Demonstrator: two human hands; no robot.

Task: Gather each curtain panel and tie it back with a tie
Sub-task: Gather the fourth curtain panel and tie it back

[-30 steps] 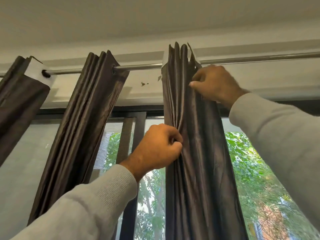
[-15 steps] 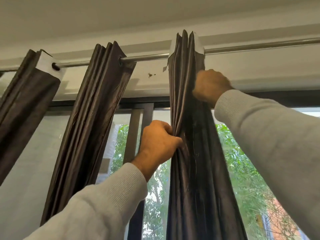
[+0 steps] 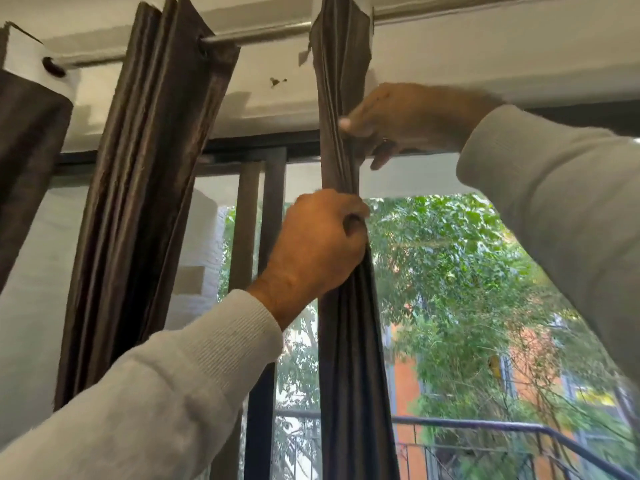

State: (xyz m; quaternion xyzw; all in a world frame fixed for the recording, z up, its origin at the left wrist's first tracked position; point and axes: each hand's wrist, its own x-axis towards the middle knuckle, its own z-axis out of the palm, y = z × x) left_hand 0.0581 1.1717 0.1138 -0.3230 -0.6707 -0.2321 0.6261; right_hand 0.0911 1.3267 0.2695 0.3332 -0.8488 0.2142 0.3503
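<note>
Far left: dark brown satin curtain panel with a white backing strip at its top [image 3: 24,140], hanging on the silver metal curtain rod [image 3: 270,32] by a grommet, cut off by the frame edge.

Next right: second dark brown pleated curtain panel [image 3: 138,209], folds bunched together, hanging from the same rod and slanting down-left. No tie visible on it.

Behind: black metal window frame [image 3: 273,209] with vertical bars, frosted pane at left. White wall band [image 3: 450,64] above the frame, small dark mark on it between the panels.

Centre: third dark brown gathered curtain panel [image 3: 346,358], compressed into a narrow column, top on the rod, running down out of frame at the bottom.

Left hand [image 3: 318,247], grey knit sleeve: fist clenched around the gathered column at mid-height, fingers wrapped round the fabric, thumb on the near side. Fabric is squeezed thinnest just above the fist.

Right hand [image 3: 405,116], grey knit sleeve: higher up, just below the wall band, thumb and fingertips pinching the right edge of the same column. One finger points down, clear of the fabric. The two hands are apart, a short stretch of curtain between them.

Right: clear glass, green tree foliage [image 3: 450,271], an orange building wall, black balcony railing [image 3: 519,431] low right.
</note>
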